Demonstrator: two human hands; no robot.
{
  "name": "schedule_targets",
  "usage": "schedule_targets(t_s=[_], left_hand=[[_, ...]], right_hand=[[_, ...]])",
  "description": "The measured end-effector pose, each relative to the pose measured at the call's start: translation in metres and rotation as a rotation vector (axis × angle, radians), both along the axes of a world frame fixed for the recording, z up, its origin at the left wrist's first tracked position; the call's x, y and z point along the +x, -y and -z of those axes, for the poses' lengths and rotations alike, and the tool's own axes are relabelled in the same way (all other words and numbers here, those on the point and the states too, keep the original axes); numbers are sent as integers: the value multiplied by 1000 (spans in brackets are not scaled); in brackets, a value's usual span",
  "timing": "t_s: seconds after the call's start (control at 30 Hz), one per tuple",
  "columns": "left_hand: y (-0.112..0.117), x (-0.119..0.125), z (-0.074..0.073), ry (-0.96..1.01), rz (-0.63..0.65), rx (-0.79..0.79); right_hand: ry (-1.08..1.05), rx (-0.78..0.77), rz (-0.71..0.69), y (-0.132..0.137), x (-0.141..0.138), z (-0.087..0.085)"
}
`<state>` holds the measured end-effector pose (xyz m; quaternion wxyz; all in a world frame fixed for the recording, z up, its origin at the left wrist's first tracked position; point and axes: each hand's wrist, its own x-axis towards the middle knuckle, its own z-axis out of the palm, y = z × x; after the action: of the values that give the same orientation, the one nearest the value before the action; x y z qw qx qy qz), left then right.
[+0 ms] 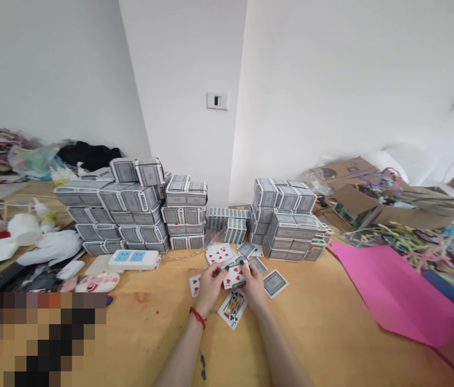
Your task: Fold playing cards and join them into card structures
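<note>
My left hand [209, 285] and my right hand [253, 284] meet over the wooden table [323, 328], both pinching a red-pip playing card [235, 276] held between them. A red string is tied round my left wrist. A face card [232, 307] lies flat just below the hands. More loose cards [219, 253] are spread beyond my fingers, some face up, some face down [275, 282].
Stacks of boxed card decks [130, 215] stand at the back left and centre right [287, 220]. A white power strip [134, 259] lies left. Pink paper [391, 293] and coloured strips cover the right side. Clutter fills the far left. A blurred patch hides the lower left corner.
</note>
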<state>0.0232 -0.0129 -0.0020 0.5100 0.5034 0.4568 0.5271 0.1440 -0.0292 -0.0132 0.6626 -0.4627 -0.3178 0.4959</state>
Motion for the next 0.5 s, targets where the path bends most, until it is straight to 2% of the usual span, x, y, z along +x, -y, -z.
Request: schedule_targets(t_s=[0.1,0.23,0.5], left_hand=[[-1,0,-1,80,-38,-44],[-3,0,-3,193,-121,-56],[2,1,3,111,126,-2]], right_hand=[[-85,20,-60,-1,2,-2],[-71,42,-152,1,3,-4],[-96,35,-6,-7,6,3]])
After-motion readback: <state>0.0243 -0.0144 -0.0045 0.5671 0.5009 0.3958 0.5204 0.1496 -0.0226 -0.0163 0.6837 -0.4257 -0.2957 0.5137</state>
